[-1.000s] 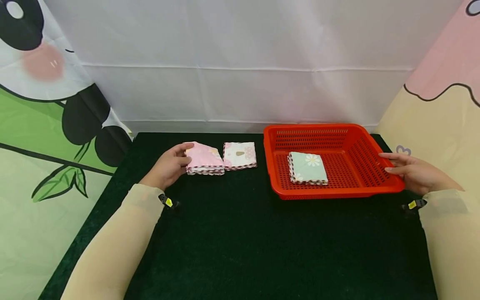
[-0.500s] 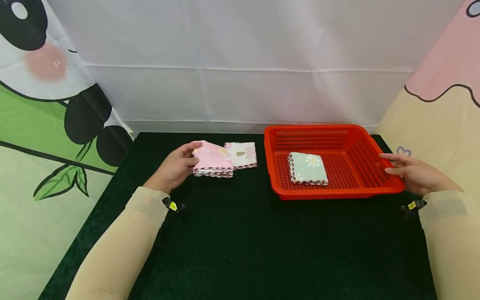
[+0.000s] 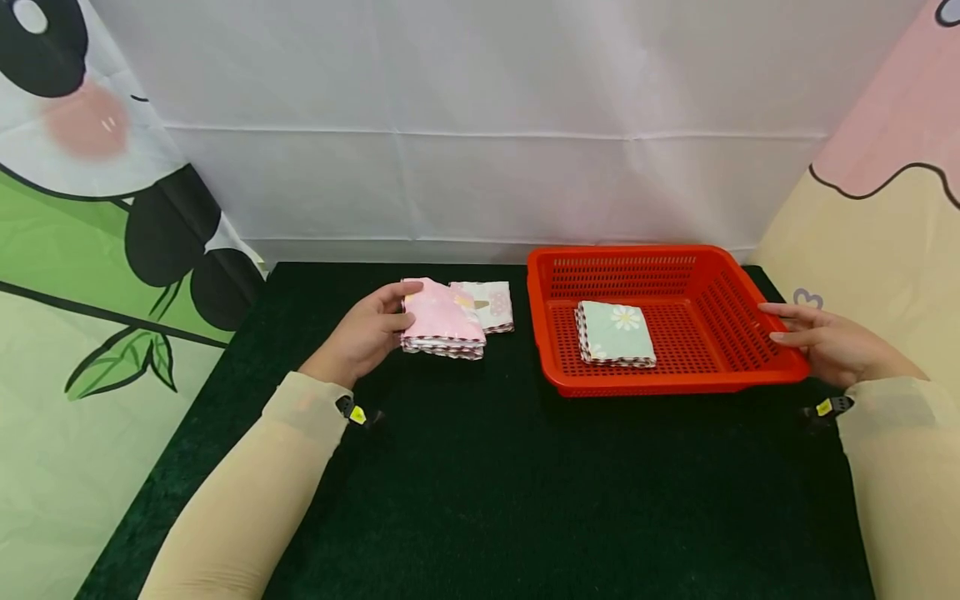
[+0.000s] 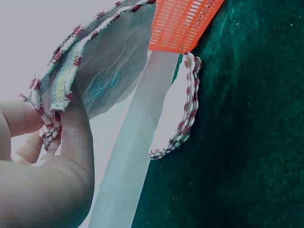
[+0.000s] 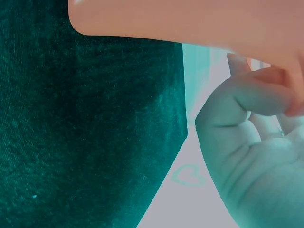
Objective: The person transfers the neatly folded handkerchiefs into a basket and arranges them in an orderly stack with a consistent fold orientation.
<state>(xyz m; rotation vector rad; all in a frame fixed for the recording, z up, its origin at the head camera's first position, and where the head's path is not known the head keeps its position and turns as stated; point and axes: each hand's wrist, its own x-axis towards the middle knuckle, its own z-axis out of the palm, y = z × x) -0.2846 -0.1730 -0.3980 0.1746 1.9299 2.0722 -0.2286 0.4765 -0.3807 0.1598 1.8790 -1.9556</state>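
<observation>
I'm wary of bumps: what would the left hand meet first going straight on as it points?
Likely the white cloth, just beyond the pink cloth the left hand holds; height is unclear, so it may pass above.

- A makeshift, screened-off work corner, closed in on three sides.
- At the back, a white sheet (image 3: 480, 183) stretches across, its fold creases showing.
- To the left, a printed sheet (image 3: 108, 279) with a large cartoon face and leaves.
- To the right, a pink-and-cream sheet (image 3: 870, 242) with a wavy black line.
- Between them, a dark green tabletop (image 3: 555, 500) — fabric-covered.
- The wider room is hidden — home or studio, I can't tell.
</observation>
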